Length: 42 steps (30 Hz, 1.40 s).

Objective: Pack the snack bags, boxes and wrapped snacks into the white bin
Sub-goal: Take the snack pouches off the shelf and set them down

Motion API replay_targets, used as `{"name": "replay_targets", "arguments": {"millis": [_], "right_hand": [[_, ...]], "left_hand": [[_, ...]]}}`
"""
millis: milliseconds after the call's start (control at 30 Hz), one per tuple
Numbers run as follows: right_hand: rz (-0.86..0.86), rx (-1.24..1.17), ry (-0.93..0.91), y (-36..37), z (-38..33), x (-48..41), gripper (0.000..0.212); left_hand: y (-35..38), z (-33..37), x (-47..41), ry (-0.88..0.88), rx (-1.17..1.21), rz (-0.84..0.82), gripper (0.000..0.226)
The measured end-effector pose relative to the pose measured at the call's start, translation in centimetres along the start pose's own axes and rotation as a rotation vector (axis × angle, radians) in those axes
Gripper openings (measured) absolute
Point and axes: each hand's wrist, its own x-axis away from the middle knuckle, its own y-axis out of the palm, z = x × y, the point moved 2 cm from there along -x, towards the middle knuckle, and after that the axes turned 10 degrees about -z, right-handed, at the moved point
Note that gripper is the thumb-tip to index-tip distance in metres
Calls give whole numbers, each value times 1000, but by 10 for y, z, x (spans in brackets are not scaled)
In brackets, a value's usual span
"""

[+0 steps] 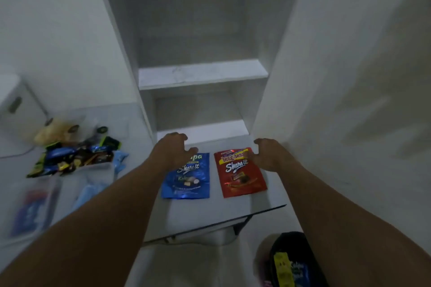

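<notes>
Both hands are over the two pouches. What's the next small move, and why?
Probably pinch both top edges and lift: the left hand sits at the top of the flat blue foil pouch, the right hand at the flat red foil pouch's top corner. Neither pouch is lifted yet, and the white bin of snacks stands to the left.

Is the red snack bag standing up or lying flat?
Lying flat: the red snack bag has its printed front facing up on the white tabletop, the right hand at its top corner.
</notes>
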Motion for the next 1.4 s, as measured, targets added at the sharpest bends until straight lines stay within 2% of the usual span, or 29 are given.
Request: {"name": "replay_targets", "arguments": {"millis": [367, 467, 533, 600, 667, 800, 1000, 1100, 1233, 1333, 1400], "right_hand": [[-213, 87, -142, 64, 23, -114, 53], [-240, 147, -161, 79, 34, -130, 75], [-262, 170, -155, 86, 39, -137, 94], [-277, 176, -153, 86, 40, -142, 104], [-275, 194, -158, 82, 38, -146, 103], [-274, 214, -119, 75, 35, -150, 94], [-287, 140, -101, 76, 37, -155, 106], [-285, 125, -101, 78, 38, -156, 98], [-236, 147, -183, 81, 42, -158, 65], [-204, 40, -226, 80, 42, -154, 49], [-223, -60, -215, 78, 35, -145, 53]], "left_hand": [[70, -44, -56, -214, 4, -72, 62], [86, -48, -69, -225, -46, -74, 65], [94, -52, -75, -237, -68, -88, 77], [101, -57, -80, -242, -102, -138, 93], [107, -61, -84, -253, -99, -196, 103], [105, -63, -89, -281, -91, -236, 108], [96, -66, -92, -322, -140, -301, 111], [95, -69, -89, -343, -98, -264, 107], [95, -75, -83, -363, -52, -193, 102], [95, -79, -78, -361, 18, -147, 102], [94, -82, -75, -351, 51, -124, 103]]}}
